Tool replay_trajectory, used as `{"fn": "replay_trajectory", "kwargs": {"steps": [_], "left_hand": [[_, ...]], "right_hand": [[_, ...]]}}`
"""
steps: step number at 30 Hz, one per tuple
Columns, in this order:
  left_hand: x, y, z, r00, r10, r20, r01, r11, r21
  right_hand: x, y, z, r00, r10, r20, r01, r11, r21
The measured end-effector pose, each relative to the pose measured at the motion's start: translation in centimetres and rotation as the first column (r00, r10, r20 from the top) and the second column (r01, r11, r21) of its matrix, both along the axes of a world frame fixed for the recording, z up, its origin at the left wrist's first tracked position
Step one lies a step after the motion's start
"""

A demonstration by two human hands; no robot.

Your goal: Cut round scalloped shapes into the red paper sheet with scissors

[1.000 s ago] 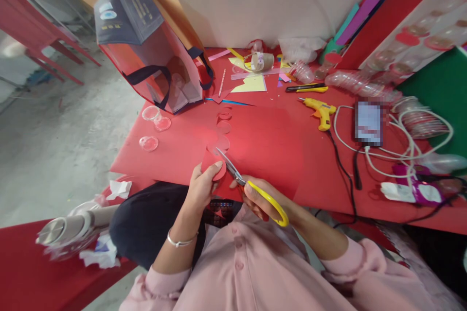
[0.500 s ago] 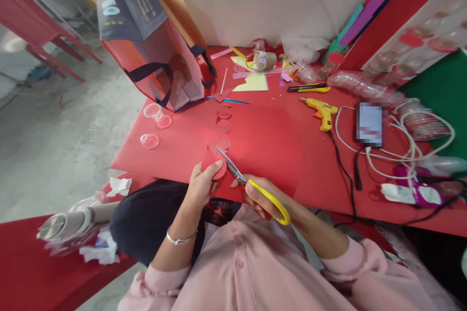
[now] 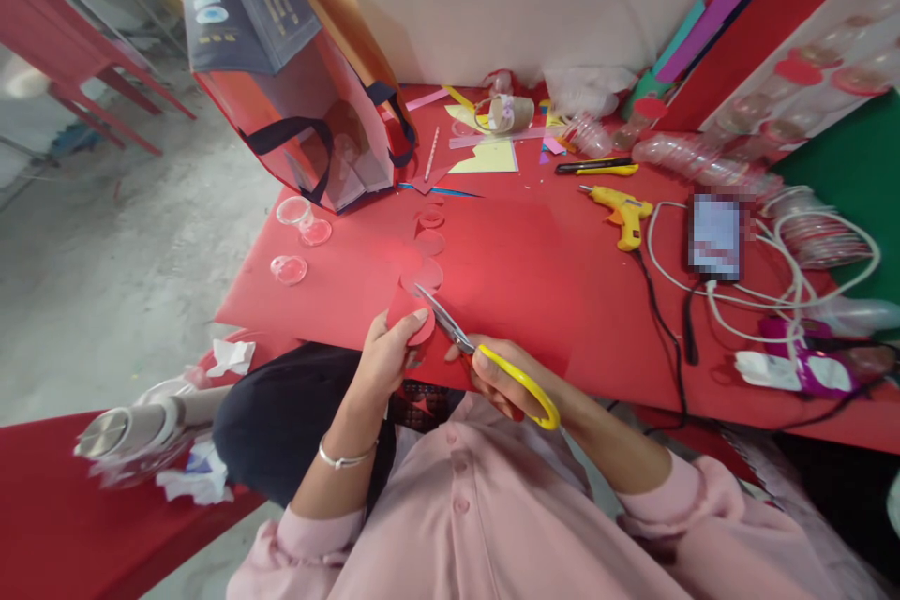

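Note:
My left hand point(image 3: 389, 344) pinches a piece of red paper point(image 3: 402, 302) near the table's front edge, thumb on top. A rounded edge shows on the paper beside the thumb. My right hand point(image 3: 502, 373) is closed on a pair of scissors point(image 3: 450, 326) with a yellow handle; part of the handle lies hidden under the fingers. The blades point away to the upper left and lie against the right side of the paper. Just beyond them, several cut red paper circles point(image 3: 430, 243) form a line on the red table point(image 3: 520, 272).
A paper bag point(image 3: 281, 103) stands at the back left. On the right lie a yellow glue gun point(image 3: 622, 214), a box cutter point(image 3: 597, 167), a phone point(image 3: 715, 236) and white cables. Plastic lids point(image 3: 290, 270) sit at the left edge. A steel bottle point(image 3: 116, 431) rests on the bench.
The view has shifted very slightly. Both hands, the paper and the scissors keep nearly the same position.

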State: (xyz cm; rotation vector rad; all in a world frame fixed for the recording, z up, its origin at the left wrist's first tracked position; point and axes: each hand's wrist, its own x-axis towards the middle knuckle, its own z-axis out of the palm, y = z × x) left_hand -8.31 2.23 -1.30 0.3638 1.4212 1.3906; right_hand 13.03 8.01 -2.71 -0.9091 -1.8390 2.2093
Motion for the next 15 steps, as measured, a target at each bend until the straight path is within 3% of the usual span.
{"fn": "replay_trajectory", "kwargs": {"steps": [15], "left_hand": [[-0.67,-0.34,-0.17,0.998,-0.052,0.032,0.053,0.998,-0.015]], "right_hand": [[-0.13,0.06,0.31,1.000,0.014,0.001,-0.014,1.000,0.014]]}}
